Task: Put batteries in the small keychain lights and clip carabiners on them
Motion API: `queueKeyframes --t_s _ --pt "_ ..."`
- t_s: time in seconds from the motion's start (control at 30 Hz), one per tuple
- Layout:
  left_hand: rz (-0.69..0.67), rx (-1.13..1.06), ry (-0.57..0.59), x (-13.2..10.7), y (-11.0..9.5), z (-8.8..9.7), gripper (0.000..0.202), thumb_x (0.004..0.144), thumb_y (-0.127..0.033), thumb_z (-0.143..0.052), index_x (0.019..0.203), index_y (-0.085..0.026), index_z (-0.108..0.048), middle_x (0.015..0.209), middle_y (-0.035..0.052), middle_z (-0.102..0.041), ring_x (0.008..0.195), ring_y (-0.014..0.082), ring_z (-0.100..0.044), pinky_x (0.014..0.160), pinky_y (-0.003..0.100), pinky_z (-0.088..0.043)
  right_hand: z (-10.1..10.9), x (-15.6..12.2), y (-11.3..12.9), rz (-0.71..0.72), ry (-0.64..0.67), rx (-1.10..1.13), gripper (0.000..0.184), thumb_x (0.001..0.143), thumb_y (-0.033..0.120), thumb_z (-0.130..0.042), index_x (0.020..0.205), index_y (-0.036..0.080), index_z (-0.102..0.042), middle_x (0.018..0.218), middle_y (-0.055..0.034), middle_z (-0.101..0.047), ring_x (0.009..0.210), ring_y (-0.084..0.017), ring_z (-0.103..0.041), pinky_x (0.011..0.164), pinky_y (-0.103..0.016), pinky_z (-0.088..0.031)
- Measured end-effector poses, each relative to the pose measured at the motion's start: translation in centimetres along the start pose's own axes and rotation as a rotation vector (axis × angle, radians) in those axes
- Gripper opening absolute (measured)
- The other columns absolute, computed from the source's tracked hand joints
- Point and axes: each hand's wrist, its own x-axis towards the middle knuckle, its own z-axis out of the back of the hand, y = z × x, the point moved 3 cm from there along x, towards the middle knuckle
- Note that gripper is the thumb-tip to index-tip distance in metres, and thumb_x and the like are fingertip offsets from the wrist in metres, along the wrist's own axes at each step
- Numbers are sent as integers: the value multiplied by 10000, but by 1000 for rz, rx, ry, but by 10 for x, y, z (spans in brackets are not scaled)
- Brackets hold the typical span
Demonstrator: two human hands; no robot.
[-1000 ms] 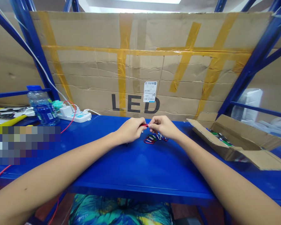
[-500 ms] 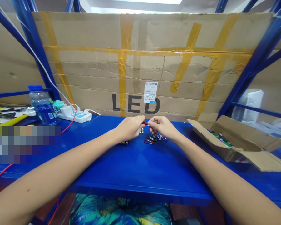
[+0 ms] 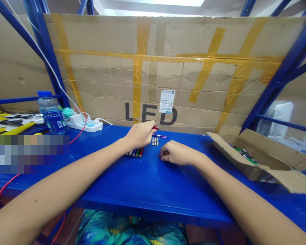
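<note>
My left hand (image 3: 140, 134) is closed around a slim red metal tube (image 3: 156, 128), whose end sticks out past the fingertips above the blue tabletop (image 3: 142, 183). Down on the table, the bent fingers of my right hand (image 3: 173, 152) pinch a small red carabiner (image 3: 160, 157), of which only an edge shows. Between the hands lie several small silver round pieces (image 3: 155, 141) in tidy rows, with a blue-purple pen-like tube (image 3: 160, 136) just behind them. Below my left wrist, several coloured tubes (image 3: 136, 152) lie side by side, partly covered by that hand.
An opened cardboard box (image 3: 255, 170) with green and dark items stands at the right. A large LED carton (image 3: 104, 85) walls off the back. To the left are a bottle (image 3: 52, 115), a white power strip (image 3: 90, 126) and a red cable (image 3: 83, 131).
My right hand has left the red tube and come down onto the table, where the coloured carabiners lay. My left hand keeps the tube. The view has shifted slightly.
</note>
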Motion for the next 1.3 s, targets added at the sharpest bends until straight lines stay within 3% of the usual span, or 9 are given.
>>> queueKeyframes --t_s 0.13,0.2,0.4,0.5,0.6,0.7,0.9,1.03,1.3 --pt "-1 -31 7 0 -5 2 168 942 -231 -408 1024 -169 -541 987 98 -692 878 251 -656 719 357 -471 -2 -3 12 64 52 28 76 679 135 -588 677 164 -658 656 -8 -658 546 -107 -494 510 -235 -324" --pt "7 -99 -14 0 -5 5 162 936 -223 -412 1032 -174 -532 971 87 -685 857 237 -648 708 349 -464 0 -3 12 69 13 120 43 679 158 -582 669 162 -623 635 7 -629 550 -99 -488 503 -221 -331" --pt "-68 -359 -5 -1 -11 10 176 881 -257 -520 1035 -172 -526 756 7 -597 663 152 -549 629 291 -419 19 -3 -6 47 -105 528 83 713 157 -485 688 164 -565 626 7 -644 483 -87 -546 469 -201 -396" --pt "-170 -418 53 -3 -19 9 183 869 -222 -525 1044 -167 -536 747 -3 -582 643 132 -516 611 272 -403 23 -1 -19 -8 -91 691 106 740 185 -470 715 163 -571 544 2 -650 338 -71 -474 350 -188 -323" --pt "-281 -440 101 -4 -26 8 179 877 -162 -485 1042 -169 -554 822 20 -627 699 135 -552 646 269 -415 20 3 -29 -20 -68 820 131 765 207 -464 694 165 -566 458 0 -624 252 -61 -374 293 -188 -270" --pt "-337 -437 122 -4 -27 6 140 897 -161 -478 1001 -172 -571 873 37 -652 760 147 -584 695 276 -434 14 7 -32 -4 -67 962 130 787 225 -501 683 167 -553 464 1 -611 263 -64 -394 279 -182 -252" --pt "-282 -262 52 -3 -18 -7 135 933 -183 -408 918 -169 -541 888 66 -615 787 179 -586 696 303 -446 9 6 -26 20 -29 1173 184 809 311 -658 761 158 -569 599 26 -582 379 -65 -485 322 -186 -336" --pt "-224 -173 32 -4 -13 -11 135 919 -150 -382 946 -176 -512 916 74 -615 780 184 -598 674 304 -449 10 7 -28 51 5 1214 222 800 339 -695 876 146 -615 707 2 -628 453 -79 -553 442 -228 -460" --pt "-205 -139 40 -4 -13 -11 131 909 -136 -378 931 -180 -499 914 73 -616 779 186 -601 668 308 -447 11 10 -28 58 -263 943 230 818 356 -619 706 158 -588 537 33 -563 390 -99 -537 409 -238 -430"
